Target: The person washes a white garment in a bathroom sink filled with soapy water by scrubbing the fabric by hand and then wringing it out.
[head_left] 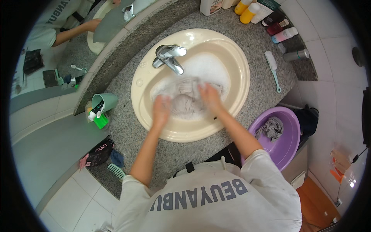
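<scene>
Soapy water and thick white foam fill the bottom of a cream oval washbasin (239,83). A wet, pale grey garment (187,103) lies bunched in the suds, its folds partly blurred. At the garment's left side is my left hand (161,110), with its fingers smeared by motion. My right hand (210,96) touches the cloth's right side, and its fingertips blur into the fabric. How firmly either hand grips cannot be made out. Over the far left part of the basin stands a chrome tap (170,58), apart from both hands.
A purple tub (288,149) at right holds a twisted grey cloth (271,128). On the speckled grey counter (127,127) lie a white-bristled brush (273,71) and a green comb (116,171). A tipped green cup (106,102) is at left; several bottles (249,13) line the back.
</scene>
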Demonstrator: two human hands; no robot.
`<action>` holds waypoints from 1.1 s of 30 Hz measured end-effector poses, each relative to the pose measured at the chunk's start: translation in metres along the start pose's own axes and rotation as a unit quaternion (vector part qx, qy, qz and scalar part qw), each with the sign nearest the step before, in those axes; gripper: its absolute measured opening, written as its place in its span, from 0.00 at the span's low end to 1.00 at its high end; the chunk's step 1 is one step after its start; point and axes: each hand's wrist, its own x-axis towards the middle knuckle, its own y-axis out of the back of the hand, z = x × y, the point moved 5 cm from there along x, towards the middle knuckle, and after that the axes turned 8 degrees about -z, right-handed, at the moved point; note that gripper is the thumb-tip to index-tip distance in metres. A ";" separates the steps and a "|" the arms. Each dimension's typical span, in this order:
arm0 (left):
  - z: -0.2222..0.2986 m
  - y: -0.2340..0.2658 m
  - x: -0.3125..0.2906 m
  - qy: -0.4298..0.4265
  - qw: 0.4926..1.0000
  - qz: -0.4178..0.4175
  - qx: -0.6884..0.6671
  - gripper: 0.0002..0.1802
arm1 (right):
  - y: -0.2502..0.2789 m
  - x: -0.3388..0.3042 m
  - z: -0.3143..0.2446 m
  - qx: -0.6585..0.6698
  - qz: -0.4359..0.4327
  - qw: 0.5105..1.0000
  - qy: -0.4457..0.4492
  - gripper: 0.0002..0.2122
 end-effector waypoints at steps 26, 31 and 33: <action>-0.028 0.051 0.004 0.143 0.937 -0.015 -0.319 0.18 | 0.053 0.004 -0.023 0.122 -0.076 0.989 0.044 0.22; 0.030 0.132 -0.011 -0.021 0.955 0.003 -0.297 0.07 | 0.140 -0.040 -0.097 0.003 -0.016 0.979 0.201 0.16; 0.064 0.163 -0.020 -0.098 0.966 0.010 -0.239 0.04 | 0.169 -0.064 -0.131 -0.013 0.002 0.972 0.233 0.15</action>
